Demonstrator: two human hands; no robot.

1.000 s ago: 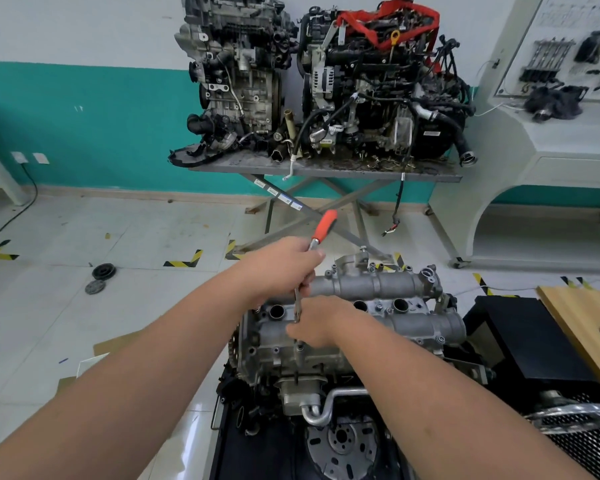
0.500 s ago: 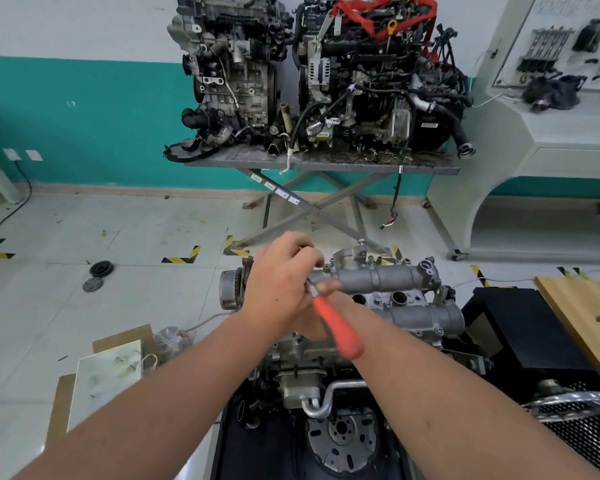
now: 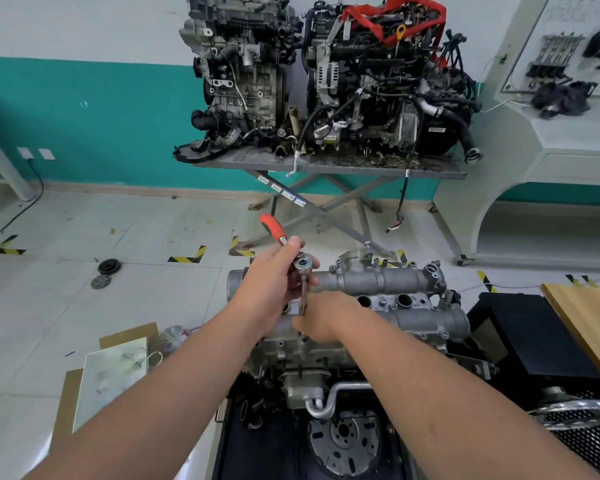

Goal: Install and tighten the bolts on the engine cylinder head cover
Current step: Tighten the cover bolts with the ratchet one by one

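Your left forearm (image 3: 174,393) and right forearm (image 3: 440,386) are both bare, with no sleeve showing on either. Your left hand (image 3: 274,285) and right hand (image 3: 323,317) wear no gloves. You have no watch, band or ring that shows on either wrist or hand.

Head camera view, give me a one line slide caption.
Left hand grips a red-handled ratchet upright on the cylinder head cover while the right hand steadies its extension.
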